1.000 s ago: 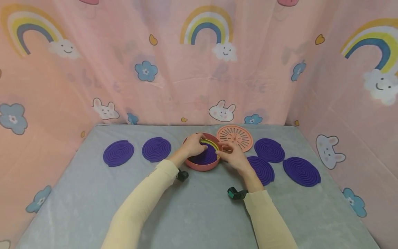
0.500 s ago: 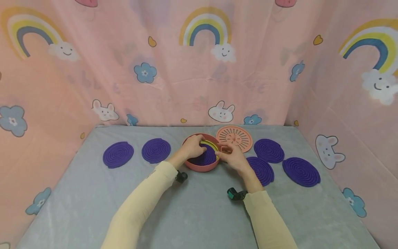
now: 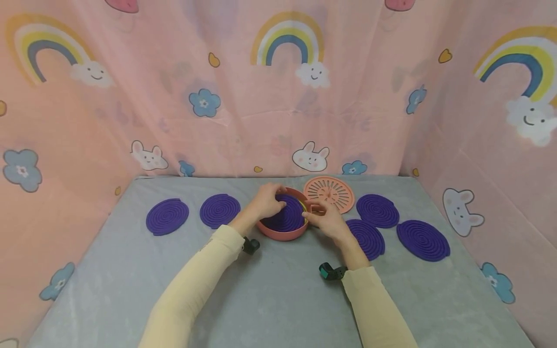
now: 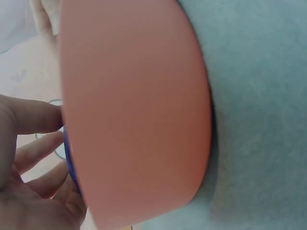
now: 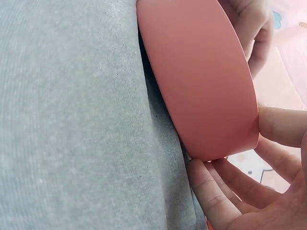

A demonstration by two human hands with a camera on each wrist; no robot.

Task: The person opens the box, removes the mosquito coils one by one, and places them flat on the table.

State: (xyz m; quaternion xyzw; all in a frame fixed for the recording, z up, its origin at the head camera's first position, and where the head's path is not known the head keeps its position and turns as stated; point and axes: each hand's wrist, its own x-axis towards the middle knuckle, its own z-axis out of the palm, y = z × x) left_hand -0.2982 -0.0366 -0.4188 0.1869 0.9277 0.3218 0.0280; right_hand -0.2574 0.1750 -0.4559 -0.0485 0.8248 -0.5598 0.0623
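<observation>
A round pink mosquito coil holder [image 3: 283, 236] sits on the table with its top open. My left hand [image 3: 267, 200] reaches over its left side and pinches a purple mosquito coil [image 3: 287, 216] that lies in the holder's mouth. In the left wrist view, the coil's edge [image 4: 70, 163] shows just past the rim beside my fingers. My right hand [image 3: 329, 218] grips the holder's right side, with the thumb at the rim and the fingers against the lower wall, as the right wrist view shows. A yellow ring [image 3: 304, 207] inside is mostly hidden by the coil.
A slotted pink lid [image 3: 329, 191] lies behind my right hand. Two purple coils [image 3: 219, 211] lie to the left. Three more coils [image 3: 377, 210] are on the right, one partly behind my right forearm. A patterned pink curtain [image 3: 278, 106] encloses the grey table [image 3: 278, 299].
My left hand has shifted slightly left and back with the coil. The coil now covers most of the yellow ring that showed before. My right hand keeps its grip on the holder.
</observation>
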